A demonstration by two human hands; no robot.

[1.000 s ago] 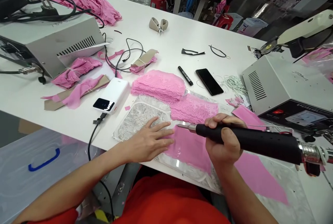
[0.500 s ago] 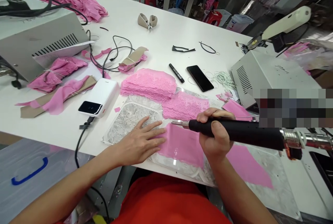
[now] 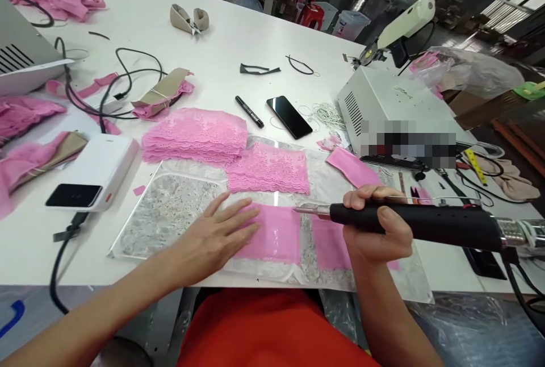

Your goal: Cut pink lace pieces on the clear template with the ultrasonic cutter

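My left hand (image 3: 213, 236) lies flat with fingers spread, its fingertips over the left side of a smooth pink fabric piece (image 3: 276, 239). My right hand (image 3: 377, 228) is wrapped round a black handheld tool with a pointed metal tip (image 3: 438, 225). The tip is at the upper right corner of that pink piece; whether it touches is unclear. Beneath lies a speckled grey-white board (image 3: 166, 208) with a clear, glossy layer on it. Another pink piece (image 3: 330, 247) lies just right, partly behind my right hand. Two lace stacks, one taller (image 3: 193, 131) and one lower (image 3: 272, 171), sit behind.
A white power bank (image 3: 113, 168) with a cable stands left. Behind the lace are a black marker (image 3: 249, 111) and a phone (image 3: 290, 117). A grey box (image 3: 395, 100) stands at the right, near tools and wires. Tied pink bundles (image 3: 164, 94) and loose cables lie left.
The view has swung right. The tool's tip has moved rightward along the top edge of the pink piece, from near its left corner to its right one. My left hand stays spread on it.
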